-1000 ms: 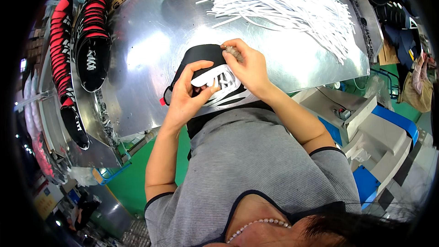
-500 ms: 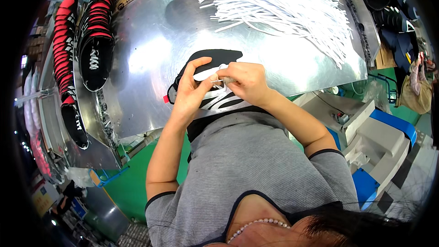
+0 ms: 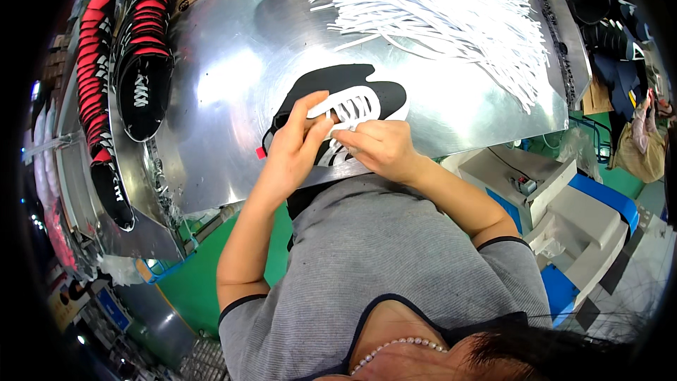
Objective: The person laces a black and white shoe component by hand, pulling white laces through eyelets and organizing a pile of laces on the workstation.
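A black shoe upper [image 3: 324,81] with a white eyelet panel lies at the near edge of the metal table, close to my body. White lace [image 3: 353,107] crosses in rows through its eyelets, and a red tab shows at its left end. My left hand [image 3: 300,140] grips the eyelet panel, thumb and fingers curled at its edge. Close beside it, my right hand [image 3: 384,145] is closed in a pinch at the near row of eyelets, on what looks like the lace. The fingertips partly hide the lace there.
A heap of loose white shoelaces [image 3: 451,28] lies at the table's far right. Long nested stacks of black-and-red shoe uppers [image 3: 144,77] run along the left side. A grey and blue machine [image 3: 564,212] stands right of me, and dark shoe parts [image 3: 613,42] sit beyond the table.
My right hand has drawn down and slightly right, uncovering the laced rows and the rounded right end of the shoe upper. My left hand keeps hold of the panel.
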A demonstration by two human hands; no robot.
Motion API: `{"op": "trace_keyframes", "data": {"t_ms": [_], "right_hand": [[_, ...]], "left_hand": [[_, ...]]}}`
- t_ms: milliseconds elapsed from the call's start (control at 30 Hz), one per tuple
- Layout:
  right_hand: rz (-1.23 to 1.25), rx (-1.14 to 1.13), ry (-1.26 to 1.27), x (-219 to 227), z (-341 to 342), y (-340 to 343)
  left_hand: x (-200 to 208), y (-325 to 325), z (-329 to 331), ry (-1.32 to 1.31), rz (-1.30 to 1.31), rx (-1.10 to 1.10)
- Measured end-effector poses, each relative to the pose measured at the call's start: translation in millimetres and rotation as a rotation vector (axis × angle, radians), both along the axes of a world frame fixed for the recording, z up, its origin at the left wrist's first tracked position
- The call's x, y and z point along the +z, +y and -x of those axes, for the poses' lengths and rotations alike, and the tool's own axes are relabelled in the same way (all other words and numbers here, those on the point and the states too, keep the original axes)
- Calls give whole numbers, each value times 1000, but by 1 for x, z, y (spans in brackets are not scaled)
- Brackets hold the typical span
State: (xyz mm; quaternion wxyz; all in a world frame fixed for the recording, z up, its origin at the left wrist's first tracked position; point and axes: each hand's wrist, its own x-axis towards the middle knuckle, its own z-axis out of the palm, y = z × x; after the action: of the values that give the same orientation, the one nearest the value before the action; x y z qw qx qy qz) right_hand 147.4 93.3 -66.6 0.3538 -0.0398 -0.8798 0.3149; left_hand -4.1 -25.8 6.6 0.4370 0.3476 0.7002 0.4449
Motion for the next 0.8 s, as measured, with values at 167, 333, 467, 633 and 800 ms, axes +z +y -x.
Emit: {"op": "trace_keyframes", "data": {"t_ms": [167, 333, 467, 633, 800], "right_hand": [[120, 65, -95, 0, -9, -1], [770, -104, -290, 24, -20, -4], [982, -56, -465, 29, -15, -11], [1144, -74, -318, 25, -8, -20], [1061, -80, -332, 25, -7, -16]], "left_hand": [[-8, -28, -2, 42, -133, -45], [-4, -21, -12, 423, -62, -77], [-17, -21, -22, 505, -191, 30], [-19, -20, -23, 501, -179, 50], [-21, -23, -17, 393, -124, 43]]}}
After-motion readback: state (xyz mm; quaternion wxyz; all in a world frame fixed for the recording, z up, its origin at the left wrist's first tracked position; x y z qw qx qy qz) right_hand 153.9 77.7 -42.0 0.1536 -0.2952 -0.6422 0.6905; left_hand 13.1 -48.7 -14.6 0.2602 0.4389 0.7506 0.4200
